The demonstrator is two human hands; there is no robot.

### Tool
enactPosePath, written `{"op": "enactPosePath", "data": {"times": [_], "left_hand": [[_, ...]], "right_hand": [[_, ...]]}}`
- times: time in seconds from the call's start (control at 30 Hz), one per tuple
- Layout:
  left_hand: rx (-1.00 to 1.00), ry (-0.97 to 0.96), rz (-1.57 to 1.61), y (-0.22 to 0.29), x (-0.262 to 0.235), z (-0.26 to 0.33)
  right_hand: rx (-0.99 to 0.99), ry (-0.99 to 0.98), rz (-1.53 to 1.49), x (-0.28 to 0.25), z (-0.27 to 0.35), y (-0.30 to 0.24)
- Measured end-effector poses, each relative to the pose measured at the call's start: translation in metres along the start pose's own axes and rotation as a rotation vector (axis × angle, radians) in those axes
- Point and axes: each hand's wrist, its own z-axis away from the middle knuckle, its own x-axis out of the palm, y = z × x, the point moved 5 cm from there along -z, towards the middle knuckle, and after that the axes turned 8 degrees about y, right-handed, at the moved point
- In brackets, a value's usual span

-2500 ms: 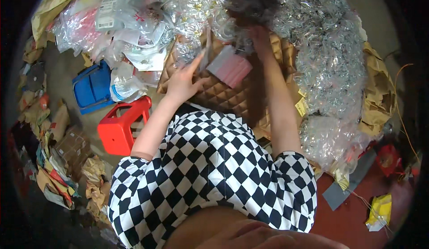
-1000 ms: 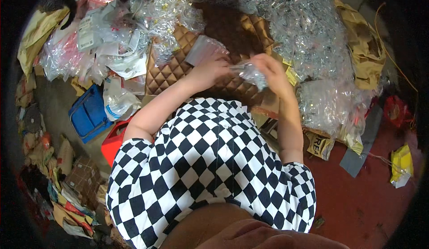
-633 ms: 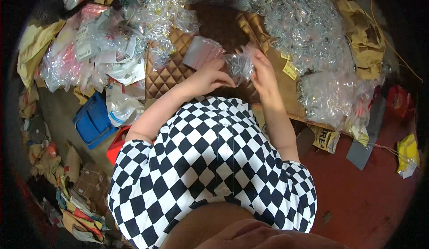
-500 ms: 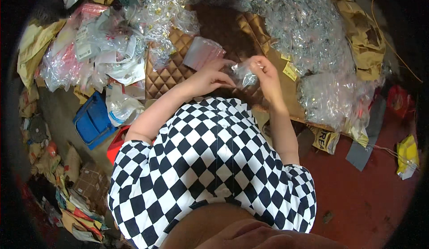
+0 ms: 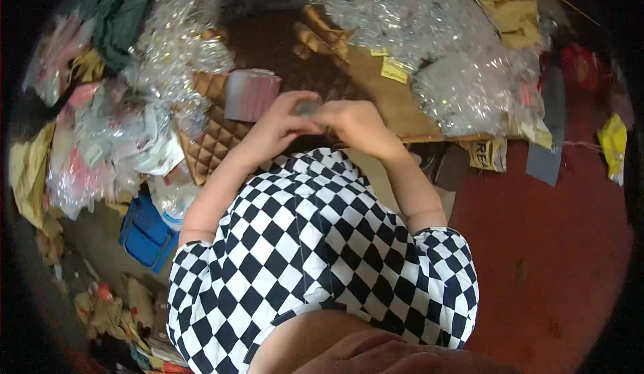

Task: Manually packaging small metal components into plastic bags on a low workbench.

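Between my two hands, close in front of my body, is a small clear plastic bag (image 5: 307, 110) with something greyish in it; motion blur hides its contents. The fingers of my left hand (image 5: 282, 120) curl around its left side. My right hand (image 5: 357, 124) pinches its right edge, back of the hand up. Just beyond my left hand lies a stack of flat clear bags with reddish edges (image 5: 252, 95), on quilted brown padding (image 5: 208, 147).
A large heap of filled clear bags (image 5: 409, 18) covers the far right, beside yellow labels (image 5: 394, 70) on cardboard (image 5: 386, 99). More filled bags (image 5: 178, 45) pile up at the far left. A blue plastic bin (image 5: 147, 233) stands lower left, and reddish floor (image 5: 537, 253) lies right.
My view has shifted, so the table's things appear further left and lower on the right. My hands have come together, and the bag has dropped from a raised, spread hold to between the fingers.
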Motion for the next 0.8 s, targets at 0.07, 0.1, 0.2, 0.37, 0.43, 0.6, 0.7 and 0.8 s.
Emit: {"op": "enactPosePath", "data": {"times": [0.07, 0.1, 0.2, 0.37, 0.43, 0.6, 0.7, 0.8], "left_hand": [[0.026, -0.085, -0.059, 0.004, 0.015, 0.001], [0.034, -0.099, -0.054, 0.003, 0.016, -0.003], [-0.024, -0.175, 0.032, -0.003, 0.013, -0.018], [-0.066, 0.292, -0.176, -0.028, -0.008, -0.035], [-0.226, 0.421, -0.36, -0.061, -0.03, -0.002], [-0.257, 0.262, -0.854, -0.134, -0.032, 0.108], [-0.298, 0.196, -0.969, -0.142, -0.037, 0.12], [-0.283, 0.216, -0.994, -0.15, -0.044, 0.143]], "right_hand": [[-0.069, -0.084, 0.092, 0.005, 0.013, -0.007], [-0.055, -0.075, 0.095, -0.001, 0.015, -0.004], [-0.084, 0.033, -0.042, -0.018, 0.016, 0.006], [0.127, 0.138, 0.088, -0.029, 0.05, 0.058], [0.397, 0.348, 0.039, -0.041, 0.092, 0.102], [0.698, 0.561, 0.229, -0.07, 0.2, 0.216], [0.844, 0.522, 0.508, -0.07, 0.204, 0.237], [0.566, 0.665, 0.697, -0.057, 0.134, 0.2]]}}
